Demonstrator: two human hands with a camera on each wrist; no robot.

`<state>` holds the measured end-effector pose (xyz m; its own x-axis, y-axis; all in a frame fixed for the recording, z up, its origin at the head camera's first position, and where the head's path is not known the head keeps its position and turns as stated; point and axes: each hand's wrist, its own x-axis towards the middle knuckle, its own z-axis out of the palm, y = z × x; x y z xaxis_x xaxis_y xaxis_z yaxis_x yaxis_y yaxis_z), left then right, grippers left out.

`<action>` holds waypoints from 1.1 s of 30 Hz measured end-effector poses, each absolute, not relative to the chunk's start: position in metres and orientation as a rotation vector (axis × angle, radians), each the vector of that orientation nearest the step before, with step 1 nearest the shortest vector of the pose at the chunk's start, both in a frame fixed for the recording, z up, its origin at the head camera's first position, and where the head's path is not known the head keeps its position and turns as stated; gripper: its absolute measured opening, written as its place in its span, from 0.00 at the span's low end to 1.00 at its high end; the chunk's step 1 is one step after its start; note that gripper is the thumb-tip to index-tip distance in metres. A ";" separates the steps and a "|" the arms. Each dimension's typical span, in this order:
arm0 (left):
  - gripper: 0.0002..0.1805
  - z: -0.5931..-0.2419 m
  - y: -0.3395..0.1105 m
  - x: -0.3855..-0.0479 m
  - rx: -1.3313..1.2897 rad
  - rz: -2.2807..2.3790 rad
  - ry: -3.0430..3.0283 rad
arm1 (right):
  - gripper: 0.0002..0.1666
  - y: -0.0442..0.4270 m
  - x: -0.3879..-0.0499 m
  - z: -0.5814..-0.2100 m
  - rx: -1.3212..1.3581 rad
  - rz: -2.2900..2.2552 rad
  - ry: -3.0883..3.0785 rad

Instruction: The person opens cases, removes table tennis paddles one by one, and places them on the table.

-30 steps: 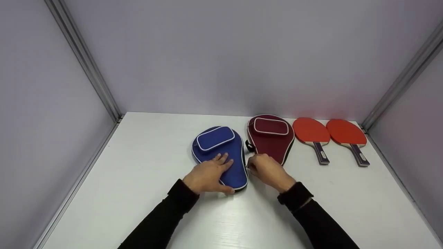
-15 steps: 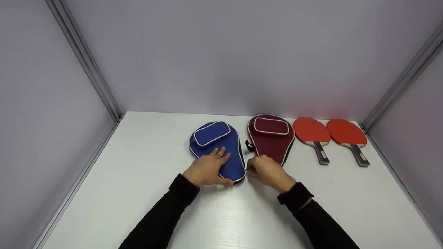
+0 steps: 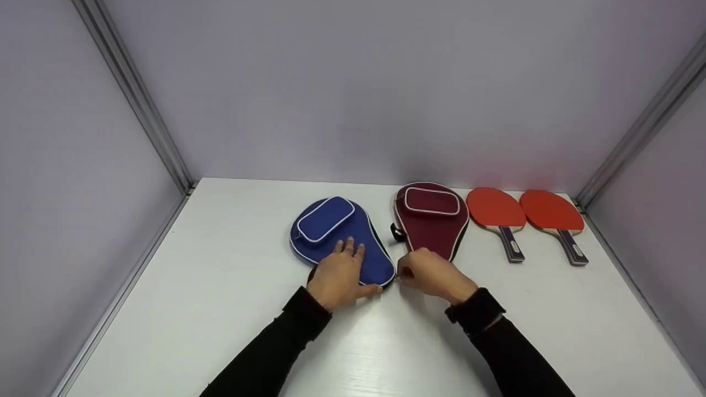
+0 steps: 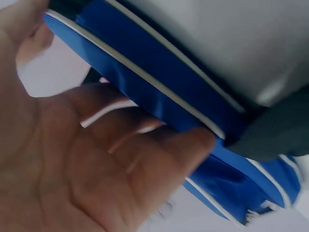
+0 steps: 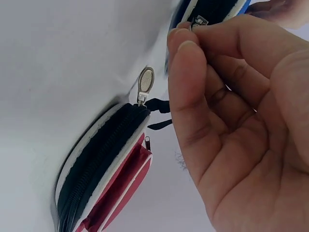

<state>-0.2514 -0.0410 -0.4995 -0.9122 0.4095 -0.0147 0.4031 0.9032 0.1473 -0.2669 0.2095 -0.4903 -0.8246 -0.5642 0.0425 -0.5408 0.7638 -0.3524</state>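
Observation:
A blue table tennis paddle case point(image 3: 375, 264) with white piping lies on the white table, its pocket end far and left. My left hand point(image 3: 339, 275) rests on it with fingers straight; in the left wrist view, these fingers point(image 4: 164, 150) lie against the blue fabric. At the case's narrow right end, my right hand point(image 3: 433, 275) pinches the zipper pull. The zipper slider point(image 5: 199, 21) shows just past the fingertips in the right wrist view, while the pull itself is mostly hidden. Right beside this hand is a dark red paddle case point(image 3: 436, 231), its own zipper pull point(image 5: 146, 79) hanging loose.
Two table tennis paddles point(image 3: 496, 207) with red faces lie side by side to the right of the red case. A black strap point(image 3: 397, 232) sticks out from that case's left side. Grey walls point(image 3: 353, 94) enclose the table at the back and sides.
The blue case first slid away from me, then turned, its pocket end swinging left. My left hand moved with it. My right hand shifted slightly right and nearer, still pinching the zipper pull.

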 end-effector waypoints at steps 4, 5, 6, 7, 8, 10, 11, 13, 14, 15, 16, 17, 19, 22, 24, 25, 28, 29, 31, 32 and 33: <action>0.63 -0.493 -0.037 -0.244 0.596 0.140 3.056 | 0.12 0.209 -0.266 -0.487 -0.876 -0.553 2.880; 0.60 -0.478 -0.034 -0.237 0.578 0.109 3.039 | 0.13 0.209 -0.266 -0.487 -0.873 -0.552 2.879; 0.60 -0.477 -0.035 -0.238 0.590 0.076 3.042 | 0.13 0.208 -0.266 -0.487 -0.874 -0.554 2.878; 0.59 -0.476 -0.036 -0.240 0.611 0.045 3.045 | 0.13 0.208 -0.266 -0.487 -0.880 -0.555 2.877; 0.58 -0.475 -0.039 -0.243 0.642 0.011 3.042 | 0.13 0.208 -0.266 -0.487 -0.885 -0.555 2.877; 0.56 -0.471 -0.046 -0.250 0.720 -0.046 3.022 | 0.12 0.207 -0.266 -0.488 -0.891 -0.560 2.874; 0.55 -0.469 -0.050 -0.255 0.767 -0.054 3.008 | 0.12 0.207 -0.266 -0.488 -0.891 -0.560 2.874; 0.52 -0.465 -0.062 -0.266 0.862 -0.050 2.970 | 0.10 0.207 -0.266 -0.488 -0.878 -0.560 2.874; 0.52 -0.464 -0.068 -0.272 0.908 -0.040 2.948 | 0.10 0.207 -0.266 -0.489 -0.872 -0.557 2.876; 0.51 -0.462 -0.074 -0.278 0.949 -0.029 2.926 | 0.09 0.208 -0.266 -0.489 -0.869 -0.554 2.875; 0.52 -0.461 -0.081 -0.284 0.984 -0.011 2.905 | 0.08 0.208 -0.266 -0.489 -0.868 -0.548 2.875; 0.53 -0.461 -0.087 -0.290 1.012 0.010 2.885 | 0.07 0.208 -0.266 -0.489 -0.870 -0.543 2.873; 0.55 -0.462 -0.098 -0.300 1.040 0.049 2.855 | 0.06 0.208 -0.266 -0.489 -0.881 -0.535 2.870; 0.60 -0.466 -0.109 -0.312 1.037 0.103 2.827 | 0.06 0.208 -0.265 -0.489 -0.910 -0.527 2.863; 0.63 -0.470 -0.112 -0.317 1.025 0.119 2.821 | 0.07 0.208 -0.265 -0.489 -0.920 -0.530 2.863; 0.63 -0.472 -0.113 -0.318 1.021 0.117 2.820 | 0.07 0.208 -0.265 -0.489 -0.927 -0.529 2.866; 0.63 -0.475 -0.113 -0.319 1.016 0.102 2.828 | 0.08 0.208 -0.265 -0.489 -0.941 -0.523 2.885; 0.62 -0.476 -0.112 -0.318 1.015 0.094 2.836 | 0.08 0.208 -0.265 -0.489 -0.936 -0.522 2.893; 0.60 -0.478 -0.111 -0.317 1.010 0.077 2.854 | 0.10 0.208 -0.265 -0.490 -0.931 -0.511 2.910; 0.59 -0.479 -0.110 -0.316 1.006 0.071 2.865 | 0.11 0.208 -0.265 -0.489 -0.922 -0.507 2.917; 0.58 -0.480 -0.109 -0.315 1.001 0.065 2.878 | 0.11 0.208 -0.265 -0.489 -0.915 -0.505 2.924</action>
